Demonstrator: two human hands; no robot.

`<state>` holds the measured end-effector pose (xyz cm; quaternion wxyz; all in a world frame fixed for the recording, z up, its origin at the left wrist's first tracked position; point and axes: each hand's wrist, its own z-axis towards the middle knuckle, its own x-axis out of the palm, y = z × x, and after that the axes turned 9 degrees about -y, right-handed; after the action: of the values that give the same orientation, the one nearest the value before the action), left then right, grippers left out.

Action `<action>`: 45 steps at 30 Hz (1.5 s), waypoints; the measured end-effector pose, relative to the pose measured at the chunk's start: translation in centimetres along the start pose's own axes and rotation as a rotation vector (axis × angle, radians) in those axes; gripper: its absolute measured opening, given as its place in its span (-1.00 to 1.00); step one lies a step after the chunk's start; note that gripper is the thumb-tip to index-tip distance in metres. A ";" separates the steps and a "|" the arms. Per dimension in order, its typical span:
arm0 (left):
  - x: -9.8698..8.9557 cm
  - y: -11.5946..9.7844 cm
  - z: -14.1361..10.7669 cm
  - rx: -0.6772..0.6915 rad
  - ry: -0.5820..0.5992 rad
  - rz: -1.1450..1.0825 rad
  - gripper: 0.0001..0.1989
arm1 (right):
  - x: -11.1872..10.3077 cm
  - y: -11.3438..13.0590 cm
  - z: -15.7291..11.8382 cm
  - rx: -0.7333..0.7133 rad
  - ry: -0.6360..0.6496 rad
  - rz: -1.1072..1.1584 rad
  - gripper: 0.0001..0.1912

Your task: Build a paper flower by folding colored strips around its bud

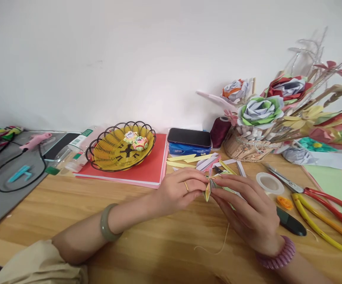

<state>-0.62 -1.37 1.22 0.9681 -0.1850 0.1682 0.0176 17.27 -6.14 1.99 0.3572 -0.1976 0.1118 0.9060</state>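
Between the fingertips of both hands is a small folded paper piece (208,191), yellow and pale, with pointed petal-like folds. My left hand (181,189) pinches it from the left, and my right hand (247,205) grips its right side; the fingers cover much of it. A thin pale thread (225,236) trails on the table below the right hand. Just beyond the hands lie yellow, white and pink paper strips (206,161). A wicker basket (120,163) with two small folded paper balls (140,143) rests on red paper (162,152).
Right of my right hand lie scissors (309,192), a roll of tape (270,182), an orange paper curl (285,202) and a dark green tool (292,223). Behind stand a phone (189,137), a maroon thread spool (219,132) and paper flowers (261,111). A pink glue gun (36,141) lies left.
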 end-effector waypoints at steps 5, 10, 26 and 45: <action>0.0 0.1 -0.1 0.005 0.003 -0.012 -0.94 | 0.1 0.1 0.0 0.009 -0.010 -0.008 -0.74; 0.0 0.1 -0.2 0.002 0.016 -0.012 -0.93 | -0.1 0.1 0.0 0.008 -0.010 -0.009 -0.70; 0.0 0.0 -0.6 0.116 -0.033 0.123 -0.87 | -0.1 0.1 -0.2 0.000 0.005 0.006 -0.72; 0.0 0.0 0.0 -0.444 0.052 -0.181 -0.89 | 0.2 -0.4 0.5 0.523 0.229 0.398 -0.93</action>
<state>-0.61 -1.37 1.19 0.8966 -0.4081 0.1680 -0.0374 17.24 -5.58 2.30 0.1971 -0.1741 0.4159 0.8706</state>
